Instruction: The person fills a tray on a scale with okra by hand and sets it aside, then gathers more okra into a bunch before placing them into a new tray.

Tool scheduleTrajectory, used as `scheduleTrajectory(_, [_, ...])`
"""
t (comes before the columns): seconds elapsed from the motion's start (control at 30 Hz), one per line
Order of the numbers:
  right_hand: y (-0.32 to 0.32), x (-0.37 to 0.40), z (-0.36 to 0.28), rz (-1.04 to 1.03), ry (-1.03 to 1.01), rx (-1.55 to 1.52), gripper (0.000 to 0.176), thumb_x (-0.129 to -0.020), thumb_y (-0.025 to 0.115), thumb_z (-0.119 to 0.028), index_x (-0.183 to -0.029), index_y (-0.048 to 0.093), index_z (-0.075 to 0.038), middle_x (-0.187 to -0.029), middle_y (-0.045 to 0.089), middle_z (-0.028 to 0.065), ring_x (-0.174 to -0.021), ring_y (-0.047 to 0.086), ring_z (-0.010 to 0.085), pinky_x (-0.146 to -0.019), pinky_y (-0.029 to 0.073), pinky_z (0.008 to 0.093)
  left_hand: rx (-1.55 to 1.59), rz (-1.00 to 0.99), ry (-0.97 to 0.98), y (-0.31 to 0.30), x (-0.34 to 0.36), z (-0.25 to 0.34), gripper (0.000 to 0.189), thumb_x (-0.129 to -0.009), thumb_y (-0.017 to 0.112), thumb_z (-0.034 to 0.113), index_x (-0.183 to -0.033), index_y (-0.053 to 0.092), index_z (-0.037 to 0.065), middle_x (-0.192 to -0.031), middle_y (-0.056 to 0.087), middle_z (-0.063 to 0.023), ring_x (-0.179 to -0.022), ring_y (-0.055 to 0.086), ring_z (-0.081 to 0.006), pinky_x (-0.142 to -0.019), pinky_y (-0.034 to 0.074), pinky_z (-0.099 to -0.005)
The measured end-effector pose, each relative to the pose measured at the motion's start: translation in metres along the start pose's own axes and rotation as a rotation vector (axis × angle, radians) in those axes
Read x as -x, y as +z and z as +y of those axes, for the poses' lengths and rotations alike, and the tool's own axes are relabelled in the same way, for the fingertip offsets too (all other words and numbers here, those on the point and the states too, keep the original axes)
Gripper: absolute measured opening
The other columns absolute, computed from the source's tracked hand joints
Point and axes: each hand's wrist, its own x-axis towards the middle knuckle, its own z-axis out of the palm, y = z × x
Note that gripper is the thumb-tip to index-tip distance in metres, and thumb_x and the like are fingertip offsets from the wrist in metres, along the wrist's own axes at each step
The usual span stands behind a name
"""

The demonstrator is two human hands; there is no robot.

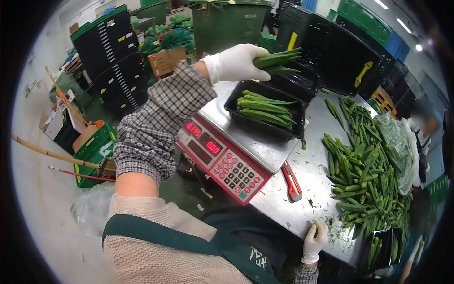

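Observation:
My left hand [240, 62], in a white glove, is raised above the scale and holds a few okra pods [278, 60]. Below it, a black tray [231, 106] with several okra pods [267, 110] in it rests on the metal plate of the red scale [222, 163], whose display is lit. Another black tray [307, 78] is behind that one. My right hand [315, 241], also gloved, is at the near edge of the metal table [279, 210], its fingers curled; what they hold, if anything, is hidden.
A large okra pile [364, 180] covers the table's right side, with clear plastic [399, 146] beside it. A red cutter [292, 182] lies next to the scale. Filled black trays [385, 248] stand at the lower right. Another person [422, 132] is at the far right.

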Motion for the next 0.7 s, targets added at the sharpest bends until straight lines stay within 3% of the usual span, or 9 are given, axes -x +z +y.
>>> scheduleTrajectory(0.1, [0.001, -0.002, -0.001, 0.034, -0.071, 0.065, 0.011, -0.077, 0.056, 0.003, -0.087, 0.06, -0.002, -0.07, 0.054, 0.0141, -0.061, 0.053, 0.0313, -0.053, 0.042, 0.0385, -0.027, -0.014, 0.078, 0.003, -0.001, -0.005, 0.035, -0.076, 0.069, 0.019, -0.105, 0.06, 0.002, -0.09, 0.064, -0.0125, -0.083, 0.061, -0.0197, -0.078, 0.046, -0.0297])
scheduleTrajectory(0.23, [-0.004, -0.008, -0.006, 0.0, 0.064, -0.02, 0.008, -0.078, 0.06, -0.003, -0.085, 0.063, -0.002, -0.076, 0.061, 0.0136, -0.067, 0.059, 0.0301, -0.06, 0.047, 0.0345, 0.222, -0.04, 0.031, 0.006, 0.004, 0.004, 0.035, -0.077, 0.063, 0.001, -0.111, 0.054, -0.004, -0.098, 0.06, -0.0039, -0.091, 0.052, -0.0094, -0.084, 0.043, -0.0258])
scheduleTrajectory(0.37, [-0.011, -0.067, -0.044, -0.12, 0.012, -0.263, 0.003, -0.078, 0.061, -0.003, -0.08, 0.059, -0.001, -0.074, 0.057, 0.011, -0.064, 0.057, 0.0216, -0.059, 0.044, 0.0297, 0.417, 0.048, -0.068, 0.006, 0.016, 0.023, 0.025, -0.076, 0.06, 0.003, -0.101, 0.058, -0.001, -0.084, 0.06, -0.0023, -0.072, 0.054, -0.0069, -0.064, 0.044, -0.0213])
scheduleTrajectory(0.43, [0.001, -0.101, -0.069, -0.152, -0.017, -0.317, 0.012, -0.077, 0.062, -0.004, -0.088, 0.059, -0.001, -0.078, 0.057, 0.0118, -0.064, 0.056, 0.022, -0.059, 0.045, 0.0301, 0.54, -0.015, -0.095, 0.005, 0.021, 0.019, 0.025, -0.077, 0.061, 0.008, -0.1, 0.057, 0.0, -0.081, 0.059, -0.0028, -0.07, 0.054, -0.008, -0.06, 0.044, -0.0214])
scheduleTrajectory(0.5, [0.024, -0.139, -0.086, -0.029, -0.156, -0.25, 0.023, -0.079, 0.063, -0.011, -0.099, 0.057, -0.002, -0.084, 0.058, 0.0137, -0.067, 0.058, 0.0244, -0.06, 0.047, 0.032, 0.664, -0.015, -0.061, 0.012, 0.029, 0.031, 0.027, -0.077, 0.06, 0.01, -0.102, 0.055, 0.0, -0.082, 0.059, -0.0033, -0.07, 0.054, -0.0091, -0.061, 0.044, -0.0223])
scheduleTrajectory(0.53, [0.029, -0.161, -0.095, -0.069, -0.126, -0.204, 0.031, -0.082, 0.058, -0.024, -0.105, 0.053, -0.003, -0.09, 0.058, 0.0165, -0.08, 0.059, 0.0357, -0.069, 0.048, 0.0415, 0.725, 0.012, -0.045, 0.017, 0.035, 0.047, 0.028, -0.076, 0.057, 0.008, -0.103, 0.053, 0.0, -0.082, 0.059, -0.0035, -0.07, 0.054, -0.009, -0.062, 0.044, -0.0224])
scheduleTrajectory(0.57, [0.044, -0.181, -0.093, -0.099, -0.084, -0.218, 0.042, -0.082, 0.057, -0.033, -0.111, 0.051, -0.003, -0.096, 0.058, 0.0174, -0.084, 0.059, 0.037, -0.075, 0.048, 0.0424, 0.765, 0.027, -0.008, 0.022, 0.042, 0.059, 0.031, -0.075, 0.056, 0.008, -0.105, 0.052, 0.0, -0.082, 0.06, -0.005, -0.071, 0.055, -0.0108, -0.063, 0.045, -0.0234])
scheduleTrajectory(0.63, [0.037, -0.217, -0.114, -0.433, 0.214, -0.195, 0.05, -0.08, 0.056, -0.044, -0.111, 0.059, -0.004, -0.103, 0.062, 0.019, -0.1, 0.058, 0.032, -0.088, 0.044, 0.0385, 0.791, 0.011, 0.023, 0.031, 0.058, 0.074, 0.035, -0.072, 0.056, 0.007, -0.106, 0.05, 0.001, -0.084, 0.06, -0.0082, -0.073, 0.057, -0.0144, -0.065, 0.047, -0.026])
scheduleTrajectory(0.7, [0.077, -0.23, -0.1, -0.452, 0.226, -0.36, 0.047, -0.081, 0.056, -0.045, -0.11, 0.062, -0.009, -0.107, 0.062, 0.0181, -0.104, 0.057, 0.0299, -0.091, 0.042, 0.0368, 0.762, -0.045, -0.006, 0.035, 0.074, 0.087, 0.037, -0.069, 0.055, 0.005, -0.105, 0.05, 0.001, -0.085, 0.061, -0.0113, -0.074, 0.059, -0.0172, -0.066, 0.048, -0.0281])
